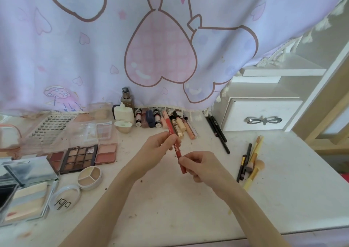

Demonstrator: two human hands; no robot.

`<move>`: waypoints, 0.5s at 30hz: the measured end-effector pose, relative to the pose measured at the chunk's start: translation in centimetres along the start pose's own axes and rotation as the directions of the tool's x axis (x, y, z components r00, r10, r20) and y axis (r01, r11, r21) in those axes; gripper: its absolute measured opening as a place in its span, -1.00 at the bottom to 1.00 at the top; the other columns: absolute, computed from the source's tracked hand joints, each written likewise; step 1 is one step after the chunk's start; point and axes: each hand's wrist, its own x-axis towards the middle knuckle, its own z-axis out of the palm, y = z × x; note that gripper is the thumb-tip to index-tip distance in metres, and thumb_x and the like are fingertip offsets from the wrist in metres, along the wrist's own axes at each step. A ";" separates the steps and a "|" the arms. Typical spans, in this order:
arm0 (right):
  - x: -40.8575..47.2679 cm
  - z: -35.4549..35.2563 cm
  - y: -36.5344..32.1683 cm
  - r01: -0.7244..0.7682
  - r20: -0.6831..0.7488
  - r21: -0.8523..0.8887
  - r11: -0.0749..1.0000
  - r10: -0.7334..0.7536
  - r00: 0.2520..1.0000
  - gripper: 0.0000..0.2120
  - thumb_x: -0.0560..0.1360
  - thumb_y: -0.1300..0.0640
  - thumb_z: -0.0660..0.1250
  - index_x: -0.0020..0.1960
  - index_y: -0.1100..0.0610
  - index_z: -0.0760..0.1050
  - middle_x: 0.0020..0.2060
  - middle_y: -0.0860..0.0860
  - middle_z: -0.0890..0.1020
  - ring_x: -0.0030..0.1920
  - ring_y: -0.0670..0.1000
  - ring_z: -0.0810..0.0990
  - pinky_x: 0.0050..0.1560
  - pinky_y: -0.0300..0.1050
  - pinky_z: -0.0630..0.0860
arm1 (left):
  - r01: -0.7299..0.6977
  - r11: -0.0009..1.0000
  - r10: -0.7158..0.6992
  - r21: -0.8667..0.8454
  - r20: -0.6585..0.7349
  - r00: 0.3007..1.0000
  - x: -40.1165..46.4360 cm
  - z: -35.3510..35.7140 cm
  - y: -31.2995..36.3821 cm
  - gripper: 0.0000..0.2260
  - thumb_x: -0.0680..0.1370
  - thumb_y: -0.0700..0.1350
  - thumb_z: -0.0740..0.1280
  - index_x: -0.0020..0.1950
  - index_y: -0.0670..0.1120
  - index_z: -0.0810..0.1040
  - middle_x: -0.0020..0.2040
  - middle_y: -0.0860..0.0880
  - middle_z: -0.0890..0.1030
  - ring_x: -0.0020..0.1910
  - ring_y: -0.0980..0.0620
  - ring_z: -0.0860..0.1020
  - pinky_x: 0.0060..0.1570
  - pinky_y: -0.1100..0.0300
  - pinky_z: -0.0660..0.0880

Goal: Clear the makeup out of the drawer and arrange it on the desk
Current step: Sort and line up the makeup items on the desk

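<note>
Currently we grip the red pencil (177, 152) with both hands, left hand (158, 148) at its far end, right hand (200, 168) at its near end, above the surface (170, 205), probably aligning it with the tube row (166, 122).

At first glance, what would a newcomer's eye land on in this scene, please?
The left hand and right hand both grip a red pencil mid-desk. Behind hangs a pink heart-balloon curtain; an eyeshadow palette lies open at left.
</note>
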 end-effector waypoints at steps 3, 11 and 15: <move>0.0 0.1 -0.6 0.096 -0.063 0.007 0.995 -0.095 0.993 -0.83 0.53 0.12 0.29 -0.16 0.12 0.61 -0.47 -0.06 0.48 -0.50 -0.12 0.32 -0.46 -0.30 0.27 | 0.001 0.998 0.000 0.055 -0.016 1.000 -0.8 -0.9 0.8 -0.75 0.64 -0.08 0.06 -0.17 -0.09 0.42 -0.35 0.08 0.56 -0.39 0.18 0.46 -0.26 0.29 0.42; 0.8 1.3 -2.1 0.242 -0.104 0.278 0.930 -0.222 0.970 -0.83 0.52 0.20 0.30 -0.13 0.30 0.57 -0.49 0.01 0.42 -0.51 -0.09 0.28 -0.51 -0.31 0.20 | -0.014 0.767 0.001 0.642 0.020 1.000 -4.4 -1.3 1.4 -0.75 0.60 0.14 0.01 0.00 0.00 0.33 -0.39 0.05 0.40 -0.34 -0.01 0.42 -0.35 0.12 0.27; 1.5 1.4 -2.1 0.199 -0.137 0.557 0.806 -0.148 0.980 -0.79 0.55 0.16 0.26 -0.21 0.25 0.51 -0.49 0.02 0.43 -0.57 -0.09 0.28 -0.58 -0.32 0.17 | 0.058 0.726 -0.041 0.685 -0.041 0.998 -5.8 -1.5 1.0 -0.75 0.61 0.12 -0.01 0.02 -0.02 0.33 -0.30 0.06 0.46 -0.25 -0.01 0.48 -0.27 0.11 0.36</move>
